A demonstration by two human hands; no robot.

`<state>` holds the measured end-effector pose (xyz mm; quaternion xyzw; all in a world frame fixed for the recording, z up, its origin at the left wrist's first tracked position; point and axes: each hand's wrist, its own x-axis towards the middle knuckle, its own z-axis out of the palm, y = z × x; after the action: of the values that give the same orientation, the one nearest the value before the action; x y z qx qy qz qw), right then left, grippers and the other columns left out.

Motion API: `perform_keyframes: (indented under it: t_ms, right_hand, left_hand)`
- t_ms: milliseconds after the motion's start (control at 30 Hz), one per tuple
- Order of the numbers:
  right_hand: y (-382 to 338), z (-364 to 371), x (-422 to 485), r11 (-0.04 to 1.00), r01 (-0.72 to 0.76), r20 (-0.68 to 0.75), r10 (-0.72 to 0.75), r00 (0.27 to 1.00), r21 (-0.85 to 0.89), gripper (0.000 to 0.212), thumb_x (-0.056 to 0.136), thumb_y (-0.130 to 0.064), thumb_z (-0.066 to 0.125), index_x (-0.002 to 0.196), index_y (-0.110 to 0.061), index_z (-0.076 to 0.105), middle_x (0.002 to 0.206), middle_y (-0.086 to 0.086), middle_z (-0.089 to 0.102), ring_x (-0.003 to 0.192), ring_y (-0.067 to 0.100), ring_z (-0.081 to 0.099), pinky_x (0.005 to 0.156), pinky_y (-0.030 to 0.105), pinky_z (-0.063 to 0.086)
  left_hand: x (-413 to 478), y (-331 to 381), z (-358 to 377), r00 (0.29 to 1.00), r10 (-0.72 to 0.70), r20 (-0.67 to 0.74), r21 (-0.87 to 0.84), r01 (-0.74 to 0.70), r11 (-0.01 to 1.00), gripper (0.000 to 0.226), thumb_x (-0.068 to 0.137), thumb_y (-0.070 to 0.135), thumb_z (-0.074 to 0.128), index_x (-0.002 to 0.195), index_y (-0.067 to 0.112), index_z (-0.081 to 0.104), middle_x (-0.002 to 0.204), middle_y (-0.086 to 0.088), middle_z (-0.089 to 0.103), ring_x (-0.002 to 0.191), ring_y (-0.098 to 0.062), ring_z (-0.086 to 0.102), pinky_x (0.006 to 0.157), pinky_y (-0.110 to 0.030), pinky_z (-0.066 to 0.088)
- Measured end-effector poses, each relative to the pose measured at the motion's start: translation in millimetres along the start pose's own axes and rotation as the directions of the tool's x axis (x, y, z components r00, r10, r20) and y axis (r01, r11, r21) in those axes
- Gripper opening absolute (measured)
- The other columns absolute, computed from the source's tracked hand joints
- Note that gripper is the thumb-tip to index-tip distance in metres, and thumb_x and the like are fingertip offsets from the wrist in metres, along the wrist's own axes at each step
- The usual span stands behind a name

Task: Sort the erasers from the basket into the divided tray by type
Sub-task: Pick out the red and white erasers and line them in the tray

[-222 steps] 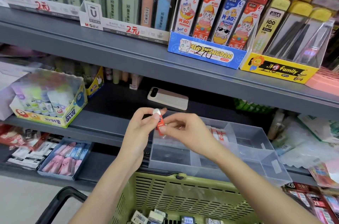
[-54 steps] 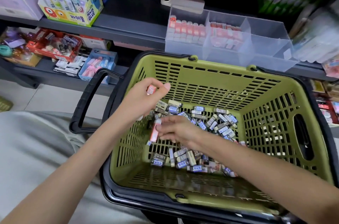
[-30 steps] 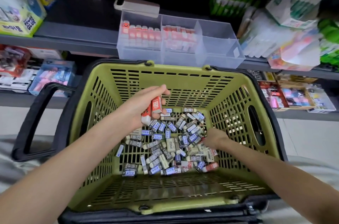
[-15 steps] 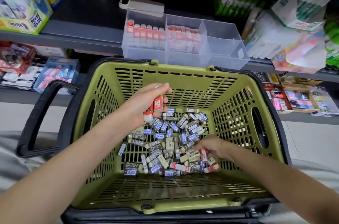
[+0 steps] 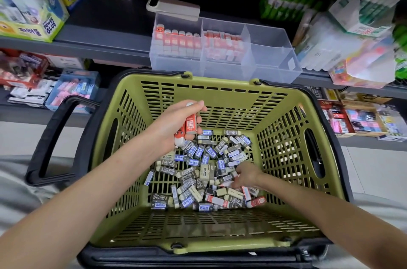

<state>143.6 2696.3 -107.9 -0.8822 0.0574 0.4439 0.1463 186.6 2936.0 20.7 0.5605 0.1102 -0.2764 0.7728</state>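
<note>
Head view: left hand [image 5: 174, 124] grips orange erasers [image 5: 190, 125]; right hand [image 5: 247, 175] reaches into eraser pile [image 5: 198, 166], grasp hidden.

Your head camera, the only view, looks forward and steeply down from close above the basket [image 5: 220, 97], which fills the middle of the frame; the tray [image 5: 273, 68] on the shelf [image 5: 99, 48] lies just beyond, near the top.
</note>
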Motion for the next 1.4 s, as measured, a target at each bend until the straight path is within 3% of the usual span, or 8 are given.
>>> perform_keyframes:
  t_ms: [333,500,633,767,933,1100,1267,1400]
  right_hand:
    - [10,-5,2,0.988,0.134,0.038,-0.132,0.991,-0.08,0.031,0.079,-0.031,0.072,0.065,-0.024,0.046,0.068,-0.01,0.047,0.079,0.016,0.055,0.078,0.029,0.05]
    - [12,-7,0,0.975,0.209,0.074,-0.203,0.976,-0.072,0.021,0.079,-0.022,0.073,0.088,-0.004,0.067,0.076,0.0,0.062,0.081,0.019,0.063,0.086,0.036,0.053]
    - [9,-7,1,0.943,0.243,0.087,-0.229,0.97,-0.228,0.012,0.08,-0.028,0.07,0.078,-0.02,0.061,0.074,-0.007,0.057,0.085,0.02,0.062,0.085,0.038,0.053]
    - [7,-16,-10,0.904,0.27,0.073,-0.261,0.963,-0.332,0.032,0.083,-0.038,0.065,0.104,-0.014,0.063,0.085,-0.007,0.059,0.099,0.021,0.059,0.086,0.034,0.05]
    - [-2,-49,-40,0.948,0.287,0.059,-0.297,0.953,0.137,0.021,0.086,-0.027,0.064,0.088,-0.006,0.063,0.087,0.01,0.063,0.085,0.027,0.065,0.08,0.041,0.054]
    - [-45,-92,-89,0.71,0.288,-0.004,-0.373,0.928,0.643,0.038,0.07,-0.036,0.073,0.089,-0.005,0.065,0.097,0.021,0.065,0.093,0.035,0.061,0.099,0.051,0.042]
    - [-87,-115,-115,0.539,0.366,-0.079,-0.481,0.873,0.759,0.05,0.07,-0.031,0.069,0.101,0.006,0.062,0.092,0.02,0.064,0.081,0.028,0.057,0.076,0.036,0.046]
    - [-111,-134,-123,0.401,0.492,-0.266,-0.499,0.825,0.773,0.042,0.073,-0.027,0.067,0.103,0.003,0.064,0.073,0.004,0.065,0.056,0.012,0.057,0.051,0.023,0.048]
  left_hand:
    - [0,2,-1,0.999,-0.002,-0.036,-0.014,0.001,1.0,0.012,0.092,0.024,0.061,0.091,0.012,0.063,0.062,0.0,0.056,0.05,-0.014,0.054,0.033,-0.018,0.033]
    - [1,2,1,0.999,-0.005,-0.045,-0.002,0.005,1.0,0.012,0.093,0.023,0.06,0.089,0.012,0.063,0.061,0.0,0.055,0.049,-0.014,0.054,0.033,-0.018,0.032]
    - [1,2,0,0.998,-0.015,-0.054,0.003,0.015,1.0,0.011,0.092,0.023,0.061,0.091,0.012,0.063,0.063,0.0,0.054,0.048,-0.013,0.054,0.033,-0.018,0.032]
    - [-1,0,1,0.997,-0.031,-0.071,0.044,0.034,0.998,0.012,0.085,0.019,0.069,0.092,0.012,0.061,0.064,0.0,0.052,0.047,-0.011,0.051,0.035,-0.019,0.032]
    - [-6,-1,5,0.995,-0.03,-0.092,0.198,0.047,0.979,0.03,0.079,0.02,0.076,0.101,0.004,0.062,0.067,-0.002,0.053,0.045,-0.009,0.048,0.036,-0.018,0.032]
    - [-11,1,17,0.999,-0.043,0.024,0.355,0.032,0.934,0.037,0.075,0.04,0.074,0.099,0.013,0.064,0.066,0.001,0.052,0.048,-0.009,0.048,0.039,-0.018,0.032]
    - [-10,10,27,0.99,0.049,0.129,0.17,-0.071,0.983,0.057,0.062,0.055,0.071,0.104,0.017,0.066,0.064,0.005,0.061,0.044,-0.005,0.047,0.037,-0.016,0.034]
    - [-4,28,21,0.993,0.102,0.062,-0.056,-0.099,0.994,0.037,0.074,0.041,0.067,0.097,0.012,0.062,0.059,0.002,0.059,0.039,-0.006,0.042,0.031,-0.016,0.029]
